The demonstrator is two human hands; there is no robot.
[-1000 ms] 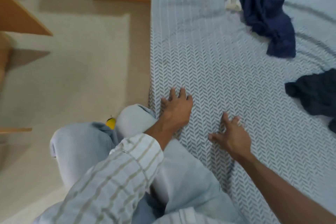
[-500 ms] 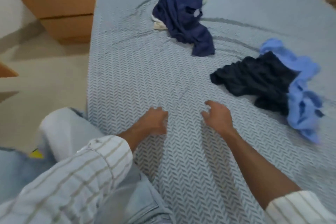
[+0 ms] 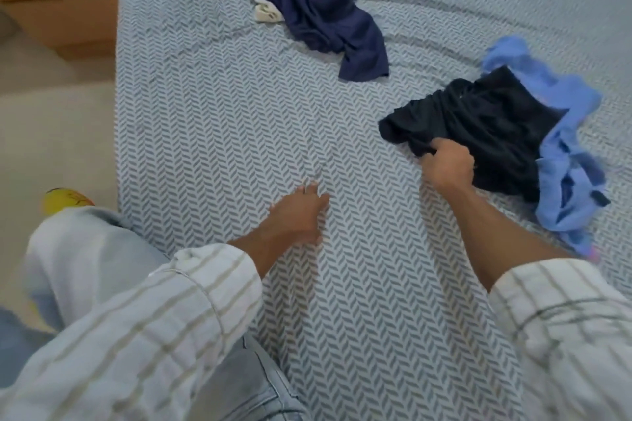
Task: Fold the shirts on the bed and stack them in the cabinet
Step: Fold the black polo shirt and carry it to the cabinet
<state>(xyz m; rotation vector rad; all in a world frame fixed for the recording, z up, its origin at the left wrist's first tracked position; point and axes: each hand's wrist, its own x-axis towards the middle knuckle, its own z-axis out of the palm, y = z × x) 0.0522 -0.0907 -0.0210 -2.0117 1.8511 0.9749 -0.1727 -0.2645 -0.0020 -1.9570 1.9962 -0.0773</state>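
Note:
A crumpled black shirt (image 3: 485, 126) lies on the right of the bed (image 3: 212, 120), partly on top of a light blue shirt (image 3: 567, 161). My right hand (image 3: 448, 166) grips the black shirt's near edge, fingers curled into the cloth. Further back lies a crumpled navy shirt (image 3: 325, 7) with a cream cloth (image 3: 265, 12) peeking out under its left side. My left hand (image 3: 301, 212) rests on the patterned sheet with its fingers stretched out, holding nothing.
A wooden cabinet (image 3: 61, 0) stands on the floor to the left of the bed's far part. My knee in light jeans (image 3: 89, 260) presses against the bed's left edge, beside a yellow object (image 3: 63, 200) on the pale floor.
My right hand has reached right and forward from the bare sheet and taken hold of the black shirt. The left hand slid forward on the sheet. My view has shifted right and closer.

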